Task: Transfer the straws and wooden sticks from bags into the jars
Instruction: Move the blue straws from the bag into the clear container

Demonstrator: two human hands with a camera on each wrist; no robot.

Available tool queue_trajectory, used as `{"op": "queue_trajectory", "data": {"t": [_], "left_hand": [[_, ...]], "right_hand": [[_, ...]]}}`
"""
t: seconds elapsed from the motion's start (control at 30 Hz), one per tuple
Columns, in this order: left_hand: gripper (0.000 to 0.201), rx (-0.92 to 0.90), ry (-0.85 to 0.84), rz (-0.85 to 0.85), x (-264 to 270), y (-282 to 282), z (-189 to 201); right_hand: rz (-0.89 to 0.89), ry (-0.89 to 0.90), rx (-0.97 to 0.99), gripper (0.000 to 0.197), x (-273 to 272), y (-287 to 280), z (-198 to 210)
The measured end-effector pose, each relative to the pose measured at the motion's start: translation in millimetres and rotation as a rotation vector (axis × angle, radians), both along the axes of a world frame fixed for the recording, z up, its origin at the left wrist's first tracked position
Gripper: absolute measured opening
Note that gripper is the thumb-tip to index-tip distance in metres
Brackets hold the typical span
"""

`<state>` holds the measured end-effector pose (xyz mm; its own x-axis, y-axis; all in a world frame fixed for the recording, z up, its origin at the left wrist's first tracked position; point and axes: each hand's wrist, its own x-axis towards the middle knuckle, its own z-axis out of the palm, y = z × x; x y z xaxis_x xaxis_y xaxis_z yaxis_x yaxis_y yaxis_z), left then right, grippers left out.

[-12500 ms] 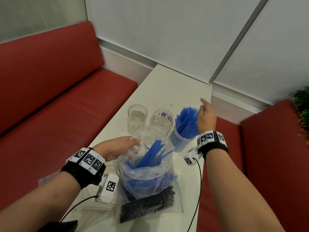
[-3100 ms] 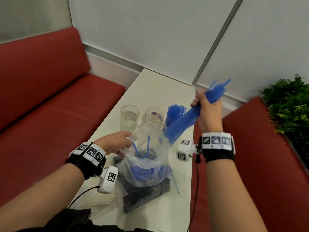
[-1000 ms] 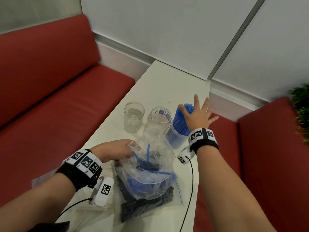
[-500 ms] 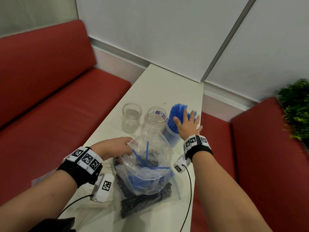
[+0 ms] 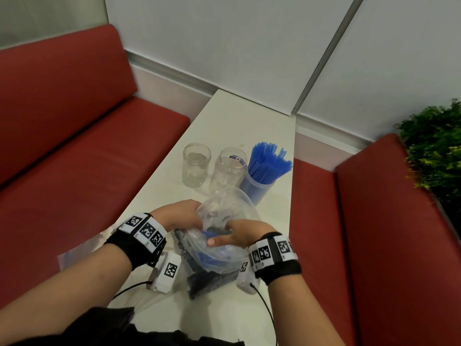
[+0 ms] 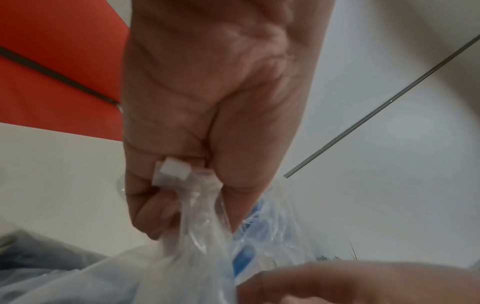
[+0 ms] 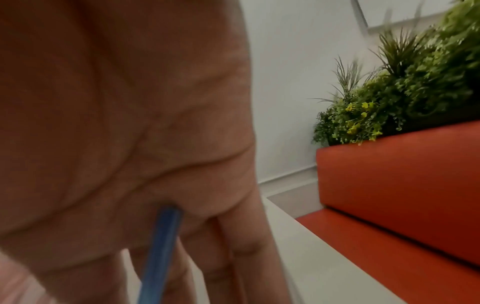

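Table, white, between red benches. Clear bag at near end, atop a bag of black straws. Beyond it three jars: two clear ones without straws, third packed with blue straws. Left hand curled, pinching bag rim. Right hand inside bag mouth, fingers bent around a blue straw.

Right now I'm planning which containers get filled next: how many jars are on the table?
3: an empty jar on the left, a second empty jar beside it, and a straw-filled jar on the right. None seem hidden.
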<state>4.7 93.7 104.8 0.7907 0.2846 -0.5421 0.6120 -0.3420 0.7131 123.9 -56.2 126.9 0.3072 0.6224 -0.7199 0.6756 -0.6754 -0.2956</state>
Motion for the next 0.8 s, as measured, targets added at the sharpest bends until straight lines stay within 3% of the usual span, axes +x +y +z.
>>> {"op": "queue_trajectory", "data": {"t": [0.07,0.23,0.3,0.37,0.47,0.53,0.6,0.7,0.8], "left_hand": [[0.029,-0.010,0.003,0.045,-5,0,-2],[0.026,-0.151,0.011,0.182,-14,-6,-9],[0.026,-0.156,-0.031,0.198,-14,-6,-10],[0.028,-0.124,-0.097,0.205,-15,-2,-12],[0.036,-0.168,-0.154,0.159,-20,4,-11],[0.052,-0.230,-0.178,0.066,-24,3,-10],[0.068,-0.288,-0.202,0.007,-26,1,-9],[0.080,-0.303,-0.248,0.057,-27,2,-10],[0.100,-0.219,-0.183,0.271,-32,5,-11]], "right_hand": [[-0.164,0.122,0.094,0.078,-6,-11,-6],[-0.750,0.732,0.577,0.033,-9,-19,-6],[-0.873,0.800,0.729,0.031,-14,-18,-11],[-0.768,0.631,0.727,0.036,-18,-21,-22],[-0.316,0.165,0.483,0.051,-22,-21,-39],[-0.195,0.083,0.391,0.056,-30,-12,-48],[-0.098,0.032,0.374,0.046,-36,-1,-56],[-0.105,0.043,0.418,0.026,-36,6,-61],[-0.382,0.036,0.664,0.019,-34,3,-60]]}}
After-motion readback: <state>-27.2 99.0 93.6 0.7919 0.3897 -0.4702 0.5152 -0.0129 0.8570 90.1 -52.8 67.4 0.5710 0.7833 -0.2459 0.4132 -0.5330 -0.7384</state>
